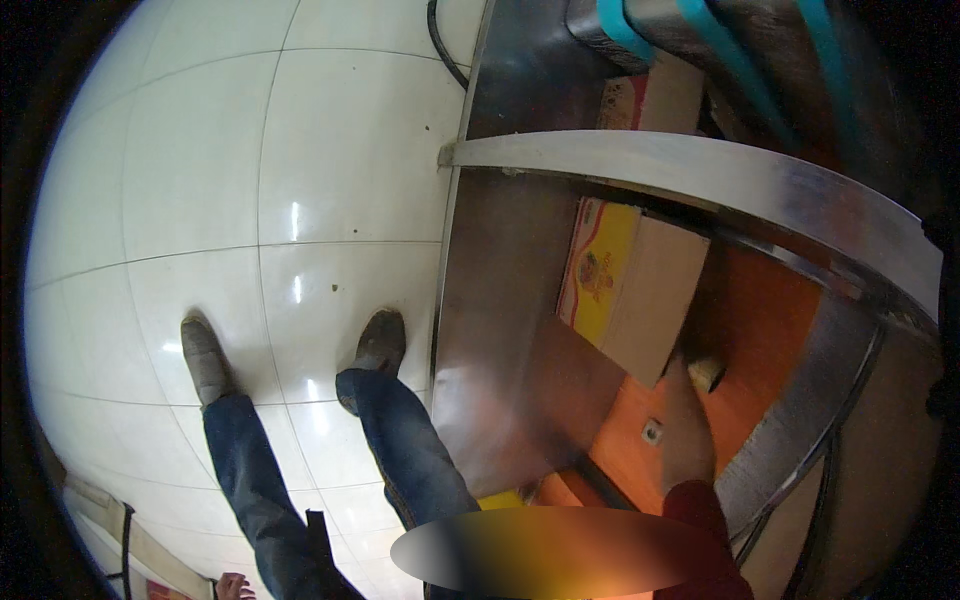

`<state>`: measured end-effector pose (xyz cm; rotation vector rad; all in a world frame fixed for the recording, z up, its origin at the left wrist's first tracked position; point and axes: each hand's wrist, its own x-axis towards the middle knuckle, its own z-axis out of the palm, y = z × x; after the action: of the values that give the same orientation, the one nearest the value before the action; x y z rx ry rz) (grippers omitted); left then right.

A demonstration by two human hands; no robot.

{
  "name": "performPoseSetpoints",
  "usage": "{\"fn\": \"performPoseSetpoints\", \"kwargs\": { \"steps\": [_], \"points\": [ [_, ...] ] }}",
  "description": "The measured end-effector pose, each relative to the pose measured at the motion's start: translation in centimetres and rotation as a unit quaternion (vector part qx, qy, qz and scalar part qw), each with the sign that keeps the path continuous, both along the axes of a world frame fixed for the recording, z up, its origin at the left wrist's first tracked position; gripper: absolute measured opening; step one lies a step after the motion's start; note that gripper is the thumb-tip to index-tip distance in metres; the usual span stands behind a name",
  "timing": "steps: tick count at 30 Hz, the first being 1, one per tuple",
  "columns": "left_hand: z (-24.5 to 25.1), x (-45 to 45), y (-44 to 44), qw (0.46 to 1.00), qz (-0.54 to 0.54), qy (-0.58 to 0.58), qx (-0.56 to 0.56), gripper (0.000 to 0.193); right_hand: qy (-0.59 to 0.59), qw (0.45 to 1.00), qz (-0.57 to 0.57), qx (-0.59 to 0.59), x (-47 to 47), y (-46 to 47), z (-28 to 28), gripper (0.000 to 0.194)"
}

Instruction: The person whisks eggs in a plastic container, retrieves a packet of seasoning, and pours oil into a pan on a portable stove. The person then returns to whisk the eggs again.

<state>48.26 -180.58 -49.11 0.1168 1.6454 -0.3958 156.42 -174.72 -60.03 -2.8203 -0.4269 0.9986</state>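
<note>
A cardboard box (664,296) with a printed yellow and red side lies at an angle across a metal surface and an orange panel. From the lower right my right hand (681,382), below a dark red sleeve, reaches to the box's near corner. Its fingers are dark or hidden there, so the grip cannot be made out. Beside that hand is a small tan rounded object (707,373). The orange panel (750,390) has a small square fitting (652,431) near my wrist. At the bottom left rim, my left hand (235,586) shows only fingers, apart and holding nothing visible.
A broad metal rail (637,150) crosses beyond the box. Past it are another cardboard box (671,94) and a dark bundle with teal straps (720,60). A black hose (442,45) lies on the tiled floor (345,150). A blurred oval hides part of the bottom.
</note>
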Motion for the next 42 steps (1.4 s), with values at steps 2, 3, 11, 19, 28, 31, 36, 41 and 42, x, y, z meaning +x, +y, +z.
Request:
{"fn": "performPoseSetpoints", "kwargs": {
  "steps": [2,3,11,19,28,31,36,41,42],
  "points": [
    [1.6,-1.6,0.1,1.0,0.005,0.002,-0.019,0.042,0.012,0.998,-0.03,-0.053,1.4,0.6,4.1,0.052],
    [2.3,-2.4,0.0,1.0,-0.001,0.004,-0.004,0.042,0.012,0.994,-0.056,-0.096,1.4,0.9,6.3,0.052],
    [3.1,-4.7,4.6,0.98,-0.064,0.018,0.19,0.04,0.084,0.862,-0.45,0.219,-23.2,0.1,11.7,0.058],
    [13.9,11.7,27.3,0.939,-0.064,-0.257,0.217,0.07,0.503,0.703,-0.422,0.273,-60.5,8.0,31.1,0.047],
    [36.6,23.6,30.5,0.882,0.198,-0.311,0.293,0.049,0.492,0.794,0.09,0.345,-68.5,11.5,48.8,0.065],
    [38.2,25.6,31.5,0.842,0.129,-0.354,0.386,0.076,0.323,0.838,0.165,0.407,-64.9,11.5,51.2,0.067],
    [39.3,30.1,31.2,0.813,0.261,-0.365,0.371,0.061,0.296,0.829,0.144,0.452,-58.0,11.4,52.4,0.072],
    [42.7,34.4,32.4,0.745,0.283,-0.44,0.413,0.053,0.327,0.808,0.187,0.454,-55.6,15.1,52.5,0.061],
    [43.2,34.6,32.7,0.708,0.299,-0.48,0.423,0.051,0.332,0.801,0.194,0.459,-55.4,16.9,52.6,0.06]
  ]
}}
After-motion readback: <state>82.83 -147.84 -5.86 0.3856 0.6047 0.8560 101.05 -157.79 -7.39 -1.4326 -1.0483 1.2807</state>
